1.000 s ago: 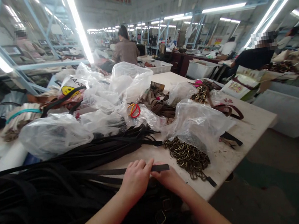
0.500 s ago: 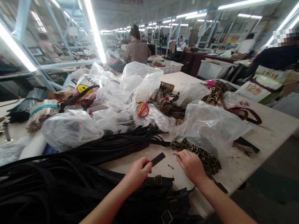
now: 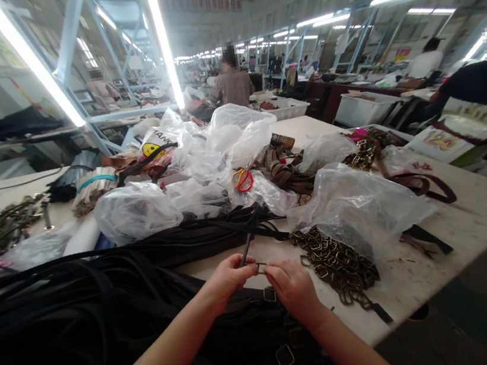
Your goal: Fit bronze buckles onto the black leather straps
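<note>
My left hand (image 3: 233,276) is closed on a short dark strap (image 3: 246,249), which sticks up from the fingers. Pinched in my right hand (image 3: 291,284) is a small metal buckle (image 3: 260,268), its frame spanning the narrow gap between both hands; whether the strap passes through it I cannot tell. Below the hands lie black straps (image 3: 109,320) in a large heap, some fitted with square buckles (image 3: 285,357). To the right of my right hand a pile of brass-coloured buckles (image 3: 337,263) spills from under a clear plastic bag (image 3: 357,197).
Red-handled scissors (image 3: 243,180) rest among plastic bags (image 3: 139,211) mid-table. Bundled pale strips (image 3: 92,190) and metal hardware (image 3: 2,223) lie at the left. A brown strap (image 3: 436,184) curls on the right of the table (image 3: 477,217). Several people work beyond, one in a brown top (image 3: 231,88).
My right hand has moved left with the buckle to meet my left hand. The strap has turned from lying nearly flat to pointing up. The view has shifted slightly.
</note>
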The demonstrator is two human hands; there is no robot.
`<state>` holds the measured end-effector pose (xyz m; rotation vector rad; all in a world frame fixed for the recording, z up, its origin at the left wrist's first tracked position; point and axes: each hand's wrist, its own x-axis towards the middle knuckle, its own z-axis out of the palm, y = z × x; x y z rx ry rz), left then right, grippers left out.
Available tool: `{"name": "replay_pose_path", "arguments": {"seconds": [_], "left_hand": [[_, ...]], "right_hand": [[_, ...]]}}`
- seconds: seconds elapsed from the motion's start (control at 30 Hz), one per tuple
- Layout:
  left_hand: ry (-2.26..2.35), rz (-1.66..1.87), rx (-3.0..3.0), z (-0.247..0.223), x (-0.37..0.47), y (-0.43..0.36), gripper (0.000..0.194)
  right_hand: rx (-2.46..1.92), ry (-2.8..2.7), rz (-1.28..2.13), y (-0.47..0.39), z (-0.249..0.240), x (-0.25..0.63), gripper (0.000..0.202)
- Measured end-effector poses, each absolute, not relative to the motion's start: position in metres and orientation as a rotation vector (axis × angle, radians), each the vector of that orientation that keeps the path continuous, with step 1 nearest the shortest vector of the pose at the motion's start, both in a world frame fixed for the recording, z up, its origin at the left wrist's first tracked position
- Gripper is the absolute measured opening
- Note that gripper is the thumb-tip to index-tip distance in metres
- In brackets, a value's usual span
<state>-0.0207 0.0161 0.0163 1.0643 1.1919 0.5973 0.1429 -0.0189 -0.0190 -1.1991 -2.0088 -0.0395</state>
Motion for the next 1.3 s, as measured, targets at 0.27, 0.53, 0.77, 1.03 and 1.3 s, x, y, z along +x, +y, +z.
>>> {"name": "replay_pose_path", "arguments": {"seconds": [0.27, 0.53, 0.77, 1.03, 1.3], "left_hand": [[1.292, 0.612, 1.206, 0.013, -0.018, 0.015, 0.031], [1.444, 0.645, 1.861, 0.012, -0.018, 0.009, 0.007], [1.273, 0.421, 2.396, 0.022, -0.017, -0.004, 0.015], [1.344, 0.499, 1.982, 0.021, -0.024, 0.009, 0.037], [1.341, 0.557, 1.589, 0.004, -0.021, 0.017, 0.033]], "right_hand": [[-1.191, -1.081, 1.338, -0.021, -0.010, 0.127, 0.026], [-1.199, -0.947, 1.591, -0.018, -0.015, 0.129, 0.039], [-1.130, -0.828, 1.664, -0.019, -0.017, 0.133, 0.035], [-1.124, -0.690, 1.490, -0.020, -0.009, 0.143, 0.035], [-1.011, -0.492, 1.522, -0.018, -0.006, 0.145, 0.032]]}}
